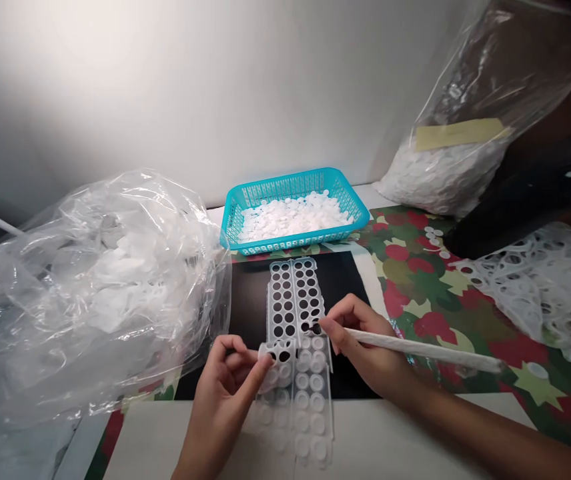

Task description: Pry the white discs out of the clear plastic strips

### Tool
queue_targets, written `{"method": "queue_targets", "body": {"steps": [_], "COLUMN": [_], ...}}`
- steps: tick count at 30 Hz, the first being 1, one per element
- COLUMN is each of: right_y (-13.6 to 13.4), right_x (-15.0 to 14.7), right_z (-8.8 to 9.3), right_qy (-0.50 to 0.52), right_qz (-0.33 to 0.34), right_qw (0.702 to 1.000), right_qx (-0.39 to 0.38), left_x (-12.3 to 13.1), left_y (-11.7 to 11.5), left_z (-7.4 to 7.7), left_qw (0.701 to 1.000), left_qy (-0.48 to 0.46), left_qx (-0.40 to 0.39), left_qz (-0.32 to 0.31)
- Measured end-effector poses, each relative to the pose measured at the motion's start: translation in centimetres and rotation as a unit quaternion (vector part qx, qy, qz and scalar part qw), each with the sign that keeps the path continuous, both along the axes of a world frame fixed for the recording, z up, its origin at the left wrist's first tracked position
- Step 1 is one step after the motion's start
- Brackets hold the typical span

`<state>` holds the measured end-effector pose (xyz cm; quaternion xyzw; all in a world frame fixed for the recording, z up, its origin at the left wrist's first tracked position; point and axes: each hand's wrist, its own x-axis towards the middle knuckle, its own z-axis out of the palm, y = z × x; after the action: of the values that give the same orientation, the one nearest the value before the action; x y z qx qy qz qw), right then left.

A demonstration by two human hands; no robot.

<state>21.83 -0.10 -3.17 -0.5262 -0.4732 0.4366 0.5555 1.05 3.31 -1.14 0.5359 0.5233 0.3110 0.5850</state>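
A translucent plastic sheet of small round discs lies on a black mat; its far half shows empty holes, its near half still has discs. My left hand pinches the sheet's left edge, curling it upward. My right hand grips a long white stick like a pen, its tip touching a hole near the sheet's middle.
A turquoise basket of loose white discs stands behind the mat. A crumpled clear bag fills the left. A bag of white discs leans at the back right, punched-out sheets lie at the right, on a red-and-green patterned cloth.
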Motion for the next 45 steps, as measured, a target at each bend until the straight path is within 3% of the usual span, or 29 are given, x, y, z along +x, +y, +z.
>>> {"method": "queue_targets", "body": {"steps": [2,4,8,11,18,28,34,40,45], "right_y": [0.0,0.1,0.1,0.0,-0.5,-0.6,-0.5,-0.7,-0.6], "right_x": [0.0,0.0,0.0,0.0,-0.3,-1.6,-2.1,-2.0,-2.2], "right_z": [0.0,0.0,0.0,0.2,1.0,0.1,-0.2,-0.3,-0.5], "right_qy": [0.002,0.002,-0.004,-0.002,-0.081,-0.144,-0.201,-0.19,-0.244], "right_qz": [-0.004,-0.006,-0.009,-0.001,0.11,0.231,0.203,0.2,0.189], "right_qw": [1.0,1.0,1.0,1.0,0.99,0.956,0.945,0.947,0.934], "right_qx": [0.001,0.002,-0.004,-0.014,0.019,0.112,0.159,0.165,0.178], "left_x": [0.0,-0.1,-0.6,-1.0,-0.7,-0.4,-0.3,-0.2,-0.4], "left_y": [0.0,0.0,-0.1,0.0,0.1,-0.5,-0.6,-0.6,-0.7], "left_z": [0.1,0.2,0.3,0.2,-0.1,-0.2,0.0,0.0,-0.1], "left_qw": [0.999,1.0,0.993,0.984,0.992,0.993,0.993,0.993,0.991], "left_qy": [-0.035,-0.026,0.047,0.085,0.05,0.042,0.04,0.042,0.046], "left_qx": [-0.015,-0.002,0.03,0.036,-0.003,-0.018,-0.008,-0.014,0.004], "left_qz": [0.028,0.016,-0.103,-0.15,-0.113,-0.105,-0.107,-0.111,-0.123]}}
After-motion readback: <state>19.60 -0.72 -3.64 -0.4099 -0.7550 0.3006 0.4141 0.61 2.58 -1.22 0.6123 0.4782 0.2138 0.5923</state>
